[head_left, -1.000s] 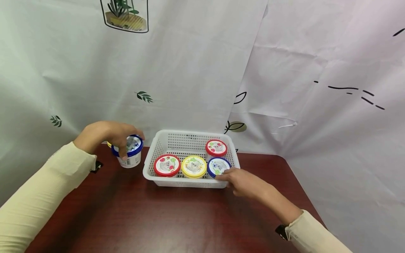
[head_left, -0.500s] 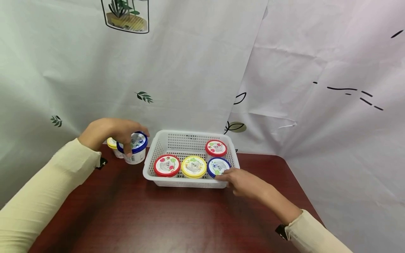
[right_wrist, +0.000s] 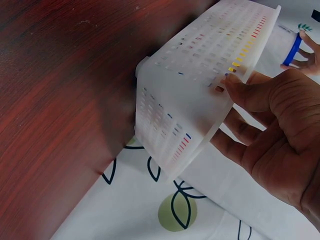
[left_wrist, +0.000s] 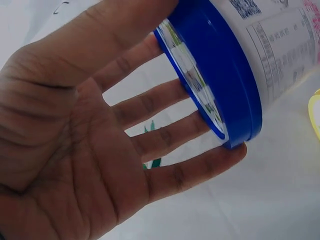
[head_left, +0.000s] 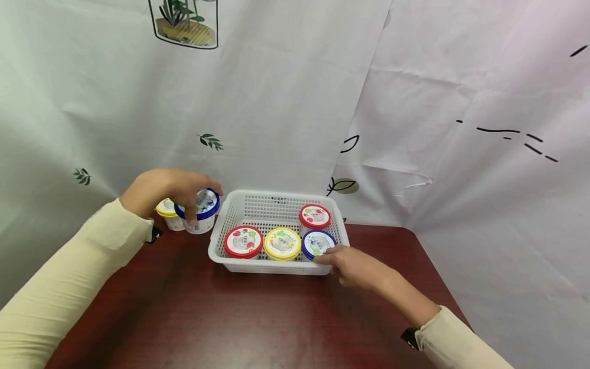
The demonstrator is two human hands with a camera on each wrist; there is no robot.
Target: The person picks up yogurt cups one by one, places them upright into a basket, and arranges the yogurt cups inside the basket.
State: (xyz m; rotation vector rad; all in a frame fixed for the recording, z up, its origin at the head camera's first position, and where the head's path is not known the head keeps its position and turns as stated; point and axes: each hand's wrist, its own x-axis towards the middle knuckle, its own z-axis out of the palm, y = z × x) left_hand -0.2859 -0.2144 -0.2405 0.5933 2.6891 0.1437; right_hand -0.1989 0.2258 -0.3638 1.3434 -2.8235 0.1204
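My left hand (head_left: 177, 189) grips a white tub with a blue lid (head_left: 207, 202) from above, just left of the white plastic basket (head_left: 276, 266). In the left wrist view the thumb and fingers spread round the rim of the blue lid (left_wrist: 220, 65). My right hand (head_left: 359, 266) pinches the basket's near right corner; in the right wrist view its thumb lies outside the basket wall (right_wrist: 175, 95) and the fingers inside. Within the basket stand two red-lidded tubs, the nearer one (head_left: 243, 242) at left, a yellow-lidded tub (head_left: 282, 243) and a blue-lidded tub (head_left: 318, 243).
Behind the held tub, a yellow-lidded tub (head_left: 168, 210) stands on the dark red table (head_left: 258, 318), partly hidden by the left hand. A white printed cloth (head_left: 286, 102) hangs right behind the table. The table's right edge slopes beside the right arm.
My left hand has carried the blue-lidded tub up and to the right, towards the basket, uncovering more of the yellow-lidded tub behind. The right hand and the basket have stayed in place.
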